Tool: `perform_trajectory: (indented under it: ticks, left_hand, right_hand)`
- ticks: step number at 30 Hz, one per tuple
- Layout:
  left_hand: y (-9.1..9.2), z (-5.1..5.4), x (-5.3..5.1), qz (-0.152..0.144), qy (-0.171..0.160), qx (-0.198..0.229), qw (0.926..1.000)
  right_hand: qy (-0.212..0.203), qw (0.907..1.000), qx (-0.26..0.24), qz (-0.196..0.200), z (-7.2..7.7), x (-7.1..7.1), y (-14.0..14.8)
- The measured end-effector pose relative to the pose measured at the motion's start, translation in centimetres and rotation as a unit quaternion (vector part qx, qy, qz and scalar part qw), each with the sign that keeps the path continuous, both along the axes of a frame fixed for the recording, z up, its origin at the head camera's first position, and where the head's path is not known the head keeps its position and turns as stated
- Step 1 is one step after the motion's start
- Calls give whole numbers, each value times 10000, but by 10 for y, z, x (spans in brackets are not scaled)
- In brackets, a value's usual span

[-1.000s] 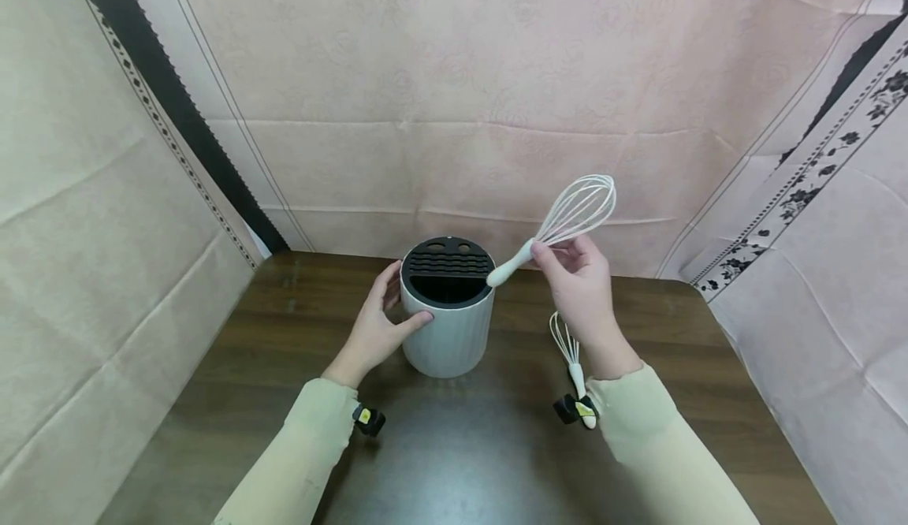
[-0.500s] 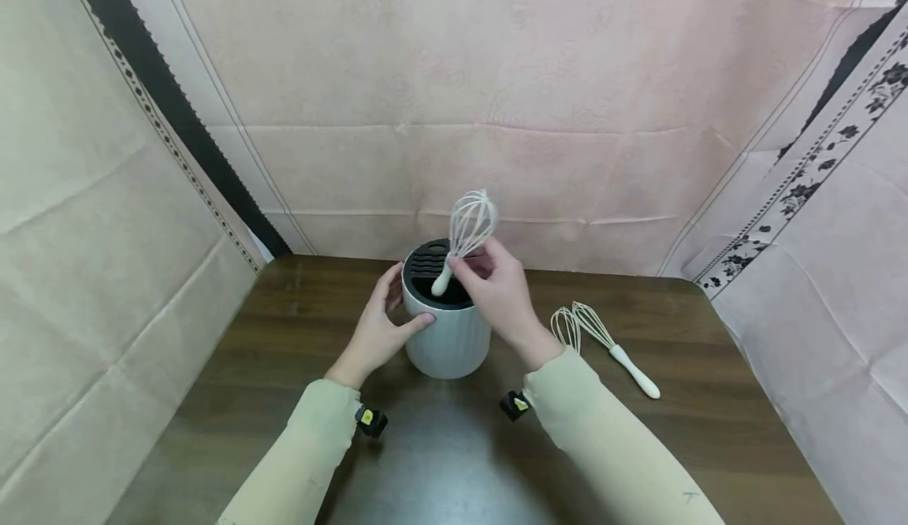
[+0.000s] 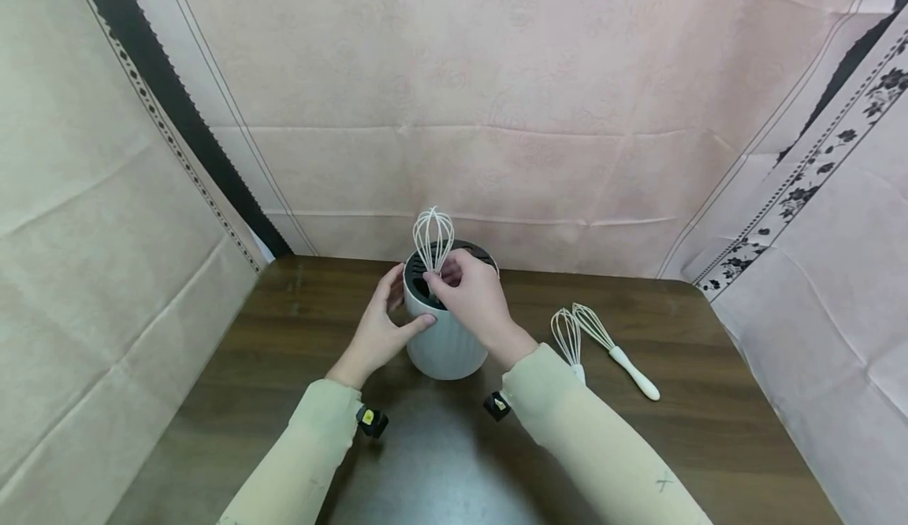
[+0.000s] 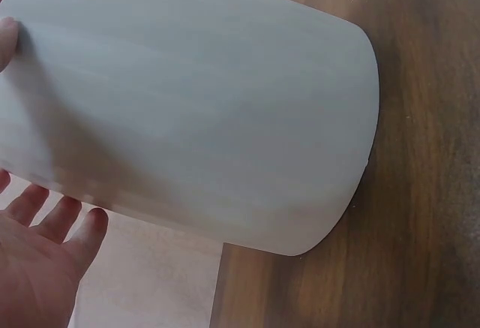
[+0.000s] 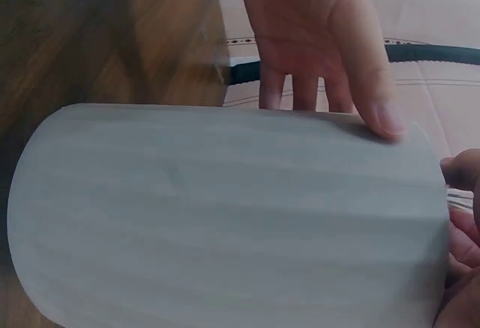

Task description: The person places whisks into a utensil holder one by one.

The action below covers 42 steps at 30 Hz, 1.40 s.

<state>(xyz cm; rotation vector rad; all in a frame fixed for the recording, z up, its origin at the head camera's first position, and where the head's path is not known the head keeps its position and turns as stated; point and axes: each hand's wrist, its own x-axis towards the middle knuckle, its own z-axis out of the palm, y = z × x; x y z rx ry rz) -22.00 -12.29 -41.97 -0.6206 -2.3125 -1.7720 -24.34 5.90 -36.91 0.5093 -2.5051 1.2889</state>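
Observation:
A white whisk (image 3: 433, 235) stands nearly upright, wires up, over the pale ribbed utensil holder (image 3: 447, 351) with a black slotted top. My right hand (image 3: 474, 295) pinches it low, near where wires meet handle; the handle points down into the front opening and is mostly hidden by the fingers. My left hand (image 3: 376, 334) holds the holder's left side, thumb in front and fingers behind. In the left wrist view, fingertips of the left hand (image 4: 45, 257) lie along the holder's wall (image 4: 202, 103). The right wrist view shows only the edge of my right hand (image 5: 465, 260).
Two more white whisks lie right of the holder: one whisk (image 3: 634, 372) slanting, the other whisk (image 3: 567, 336) partly behind my right sleeve. The wooden table (image 3: 426, 462) ends at a cloth backdrop (image 3: 525, 170) behind the holder.
My right hand has carried the whisk left from beside the holder, turned it upright and lowered its handle into the opening. The left hand stays on the holder.

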Motion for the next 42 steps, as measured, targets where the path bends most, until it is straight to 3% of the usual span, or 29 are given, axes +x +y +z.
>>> perform_trajectory:
  ticks: [1,8,9,21,36,42]
  left_hand:
    - [0,0,0,-1,3,-1,10000]
    - [-4,-32,-21,35,79,123,9999]
    - [-4,-33,-21,45,80,121,9999]
    - [-5,-34,-22,64,117,119,9998]
    - [-4,-35,-23,80,89,108,9999]
    - [-3,-24,-14,21,1,111,9999]
  right_hand:
    - [-33,10000,69,-34,0,1,-1]
    - [-109,9986,480,-171,-1,3,-7]
    - [-125,9985,502,-170,0,4,-8]
    - [-250,9989,389,-53,2,7,-9]
    - [-706,9931,934,115,6,7,-10]
    - [-649,9932,964,85,4,8,-9]
